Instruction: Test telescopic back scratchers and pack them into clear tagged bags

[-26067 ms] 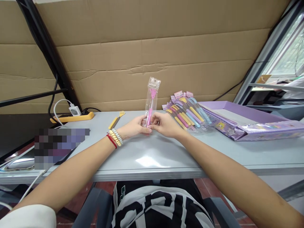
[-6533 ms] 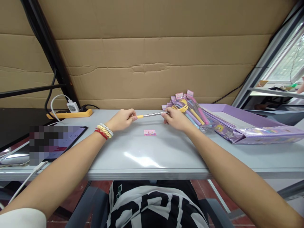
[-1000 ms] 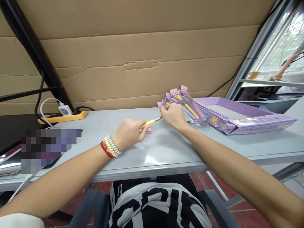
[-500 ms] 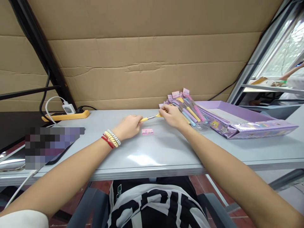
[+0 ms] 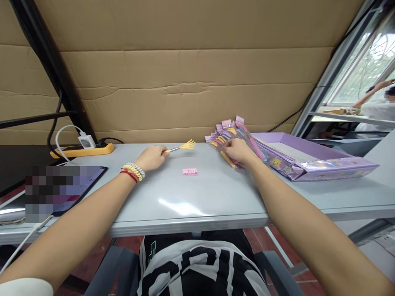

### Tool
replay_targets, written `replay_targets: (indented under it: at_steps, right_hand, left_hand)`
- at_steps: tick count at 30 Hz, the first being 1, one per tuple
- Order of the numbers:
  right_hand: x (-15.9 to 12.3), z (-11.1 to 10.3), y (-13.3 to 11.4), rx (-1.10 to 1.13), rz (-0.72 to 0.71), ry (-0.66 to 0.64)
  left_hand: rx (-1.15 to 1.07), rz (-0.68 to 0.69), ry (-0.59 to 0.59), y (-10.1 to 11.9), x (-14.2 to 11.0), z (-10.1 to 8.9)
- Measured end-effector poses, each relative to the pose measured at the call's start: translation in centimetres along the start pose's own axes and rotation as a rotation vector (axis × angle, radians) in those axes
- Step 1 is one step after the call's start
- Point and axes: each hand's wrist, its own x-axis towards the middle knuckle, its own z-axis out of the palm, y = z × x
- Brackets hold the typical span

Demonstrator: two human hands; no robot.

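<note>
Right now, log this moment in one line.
left hand: holds yellow back scratcher | right hand: at bagged back scratchers | pink card: flat on table

Over there on the tabletop [image 5: 216, 195] lies the card [image 5: 190, 172], the packets [image 5: 227, 159] beyond it to the right and the box [image 5: 333, 172] right of them. The tool [image 5: 187, 145], in the left grip [image 5: 152, 157], is beyond the card and leftward; farther left, the power strip [image 5: 83, 153] lies far, the tablet [image 5: 80, 190] near, with cardboard [image 5: 179, 70] behind the tabletop.
</note>
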Motion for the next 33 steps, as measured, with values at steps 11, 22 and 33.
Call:
replay_targets:
  at_steps: [11, 22, 33]
  right_hand:
    - [-0.9, 1.7, -2.9, 0.031, -0.341, -0.233]
    - [-0.8, 0.9, -2.3, -0.001, -0.263, -0.254]
    - [1.4, -5.1, 3.4, 0.065, 0.196, 0.469]
  left_hand:
    - [-0.027, 0.005, -0.09, -0.2, -0.1, 0.6]
    - [0.0, 0.049, -0.108, 0.0, 0.0, 0.5]
    - [0.05, 0.063, -0.074, -0.7, 0.3, 0.6]
